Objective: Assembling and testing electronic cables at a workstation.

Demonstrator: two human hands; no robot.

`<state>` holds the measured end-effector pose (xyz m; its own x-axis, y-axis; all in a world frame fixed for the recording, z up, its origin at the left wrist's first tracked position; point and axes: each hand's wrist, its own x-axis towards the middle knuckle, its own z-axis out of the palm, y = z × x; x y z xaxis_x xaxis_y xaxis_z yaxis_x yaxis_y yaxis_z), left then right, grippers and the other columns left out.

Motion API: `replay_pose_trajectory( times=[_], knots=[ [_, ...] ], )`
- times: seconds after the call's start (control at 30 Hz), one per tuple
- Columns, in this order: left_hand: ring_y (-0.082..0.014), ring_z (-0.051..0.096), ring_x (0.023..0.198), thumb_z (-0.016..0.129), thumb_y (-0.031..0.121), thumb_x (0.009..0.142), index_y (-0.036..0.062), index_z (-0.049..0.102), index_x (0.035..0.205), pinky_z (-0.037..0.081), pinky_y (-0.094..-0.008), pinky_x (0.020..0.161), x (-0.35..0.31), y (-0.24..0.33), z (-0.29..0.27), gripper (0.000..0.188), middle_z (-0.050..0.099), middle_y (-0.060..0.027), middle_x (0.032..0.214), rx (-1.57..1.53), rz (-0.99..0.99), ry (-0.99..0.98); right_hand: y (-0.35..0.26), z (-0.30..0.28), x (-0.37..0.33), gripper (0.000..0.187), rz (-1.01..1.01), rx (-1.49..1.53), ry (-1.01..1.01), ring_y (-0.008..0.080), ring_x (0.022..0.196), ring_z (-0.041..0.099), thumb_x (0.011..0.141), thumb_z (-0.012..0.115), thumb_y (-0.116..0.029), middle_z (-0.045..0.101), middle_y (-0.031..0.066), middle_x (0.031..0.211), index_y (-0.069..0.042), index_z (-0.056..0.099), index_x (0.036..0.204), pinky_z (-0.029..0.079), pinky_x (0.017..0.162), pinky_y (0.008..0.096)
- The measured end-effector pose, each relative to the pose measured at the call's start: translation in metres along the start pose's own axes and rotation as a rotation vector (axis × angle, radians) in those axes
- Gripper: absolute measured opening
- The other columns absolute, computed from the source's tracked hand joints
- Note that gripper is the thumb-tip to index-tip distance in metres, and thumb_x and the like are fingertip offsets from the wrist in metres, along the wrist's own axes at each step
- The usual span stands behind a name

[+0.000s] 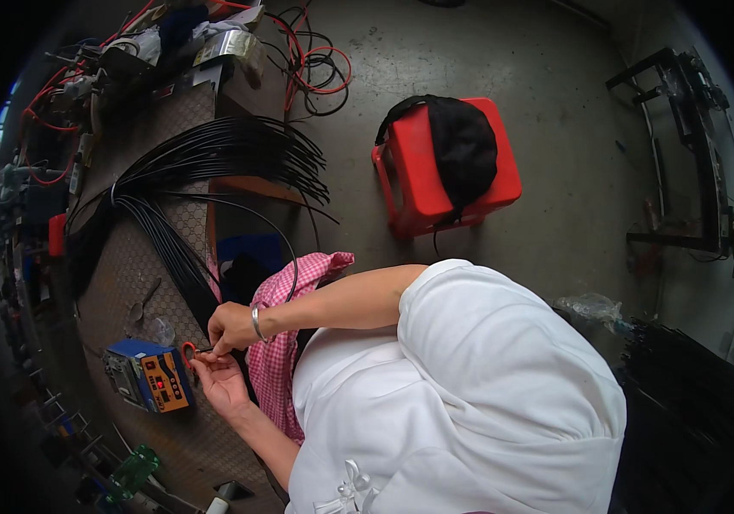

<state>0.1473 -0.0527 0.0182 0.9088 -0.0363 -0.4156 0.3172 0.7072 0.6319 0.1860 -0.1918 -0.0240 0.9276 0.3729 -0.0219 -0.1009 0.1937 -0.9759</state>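
Note:
My right hand (231,327), with a silver bangle on its wrist, is closed, fingertips pinched around the end of a thin black cable. Just below it is my left hand (223,387), palm up, with thumb and fingers pinched at a small orange-red loop (188,353). The fingertips of both hands nearly meet, and what lies between them is too small to make out. A thick bundle of black cables (212,154), tied with a light band, lies across the workbench, with ends running toward my right hand. Beside my left hand stands a blue and orange box-shaped device (161,377).
The patterned workbench (110,274) holds a spoon-like tool (146,295) and a green bottle (134,471). A red stool (504,163) with a black bag (463,150) stands on the floor. Red and black hoses (320,73) hang at the bench's far end. A pink checked cloth (279,368) covers my lap.

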Motion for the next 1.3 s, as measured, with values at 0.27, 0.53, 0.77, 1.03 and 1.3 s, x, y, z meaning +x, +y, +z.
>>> replay_pose_trajectory(
  times=[0.27, 0.53, 0.77, 1.03, 1.3],
  knots=[
    [-0.012, 0.058, 0.07, 0.053, 0.009, 0.086, 0.0009, 0.056, 0.089, 0.048, -0.0246, 0.065, -0.003, 0.008, -0.005, 0.01, 0.061, -0.0058, 0.079, 0.305, 0.012, 0.065, -0.016, -0.014, -0.005, 0.017, 0.178, 0.081, -0.108, 0.0122, 0.046, 0.054, 0.06, 0.071, -0.011, 0.058, 0.0049, 0.057, 0.0, 0.063, 0.069, 0.042, 0.04, 0.0228],
    [-0.0126, 0.058, 0.068, 0.054, 0.007, 0.084, -0.001, 0.055, 0.087, 0.047, -0.0238, 0.063, -0.011, 0.006, 0.019, 0.009, 0.061, -0.0071, 0.077, 0.409, 0.079, 0.075, -0.023, -0.027, -0.015, 0.016, 0.157, 0.213, -0.169, 0.0105, 0.043, 0.05, 0.06, 0.074, -0.009, 0.056, 0.0034, 0.057, -0.002, 0.063, 0.068, 0.038, 0.037, 0.0229],
    [-0.0144, 0.057, 0.068, 0.054, 0.006, 0.083, -0.0017, 0.054, 0.083, 0.046, -0.0252, 0.063, -0.003, 0.002, 0.032, 0.008, 0.059, -0.0074, 0.075, 0.051, 0.007, -0.099, -0.038, -0.035, -0.02, 0.012, 0.111, 0.429, -0.173, 0.0108, 0.04, 0.046, 0.064, 0.073, -0.008, 0.054, 0.0037, 0.052, -0.003, 0.063, 0.066, 0.034, 0.036, 0.0238],
    [-0.0143, 0.056, 0.069, 0.051, 0.011, 0.086, 0.0, 0.054, 0.083, 0.045, -0.0269, 0.062, -0.013, 0.006, 0.032, 0.012, 0.058, -0.0061, 0.075, 0.012, -0.077, -0.109, -0.039, -0.026, -0.018, 0.016, 0.202, 0.391, -0.154, 0.0095, 0.037, 0.043, 0.062, 0.074, -0.011, 0.052, 0.003, 0.051, -0.003, 0.061, 0.063, 0.031, 0.033, 0.0223],
    [-0.0153, 0.056, 0.071, 0.052, 0.019, 0.086, 0.003, 0.056, 0.085, 0.045, -0.0282, 0.063, -0.012, 0.001, 0.027, 0.017, 0.06, -0.0059, 0.078, 0.165, -0.042, -0.042, -0.019, -0.02, 0.001, 0.021, -0.008, -0.123, 0.016, 0.0152, 0.057, 0.058, 0.053, 0.077, -0.013, 0.061, 0.0071, 0.062, -0.003, 0.064, 0.066, 0.044, 0.051, 0.0274]
  ],
)
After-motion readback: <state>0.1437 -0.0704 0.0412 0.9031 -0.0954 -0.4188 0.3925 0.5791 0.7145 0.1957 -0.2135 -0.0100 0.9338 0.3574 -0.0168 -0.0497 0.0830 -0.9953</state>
